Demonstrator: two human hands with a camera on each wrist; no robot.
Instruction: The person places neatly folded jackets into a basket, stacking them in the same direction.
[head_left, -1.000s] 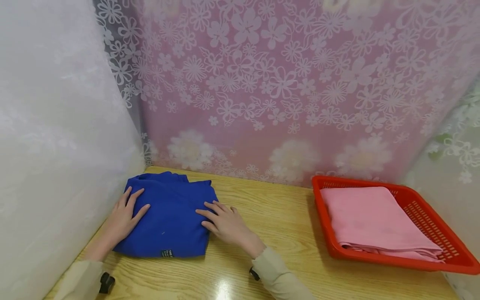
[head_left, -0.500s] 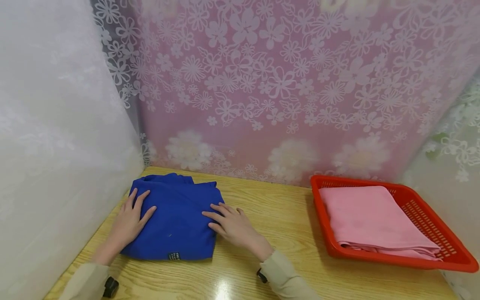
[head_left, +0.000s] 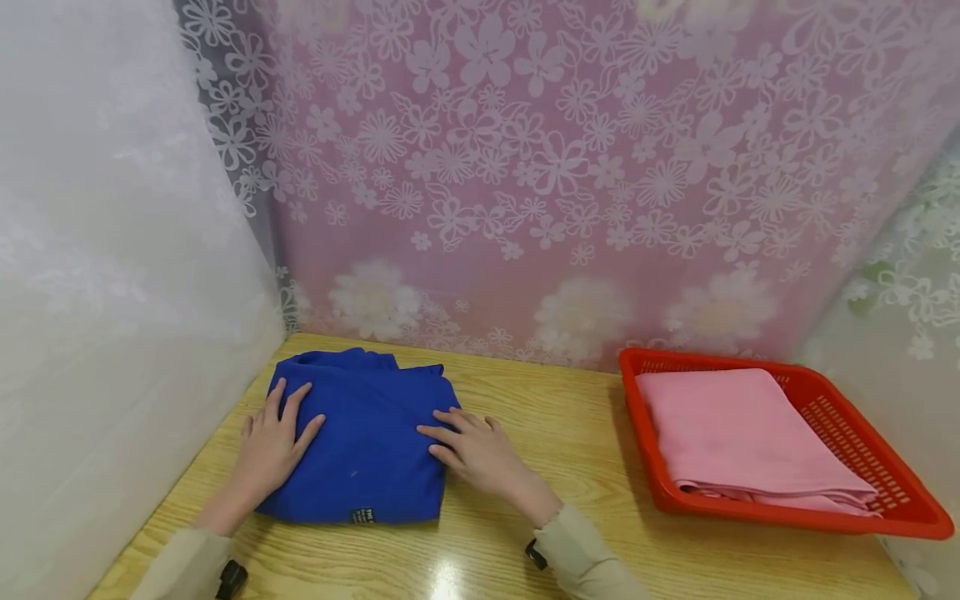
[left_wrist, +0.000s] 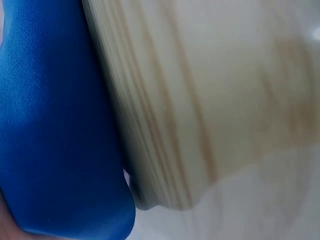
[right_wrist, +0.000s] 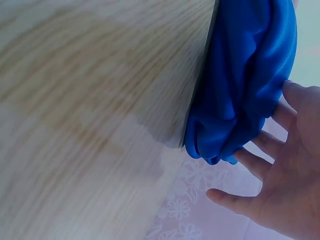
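A folded blue garment [head_left: 371, 442] lies on the table at the left in the head view, with a small dark label [head_left: 362, 516] at its near edge. My left hand [head_left: 268, 450] rests on its left side, fingers spread over the cloth. On the opposite side my right hand [head_left: 487, 462] lays extended fingers over the right edge. The right wrist view shows the bunched layers of that side beside the spread fingers [right_wrist: 252, 165]. A smooth side of the garment [left_wrist: 55, 125] fills the left of the left wrist view, where the hand is mostly hidden.
To the right, a red plastic basket [head_left: 892, 467] holds a folded pink cloth [head_left: 742, 433]. A floral curtain [head_left: 465, 192] hangs behind the wood-grain table [head_left: 547, 400], and a whitish sheet [head_left: 127, 292] hangs along the left.
Both hands and the blue garment have shifted a little to the right and slightly nearer in the head view, away from the left sheet. The hands keep their spread pose on it.
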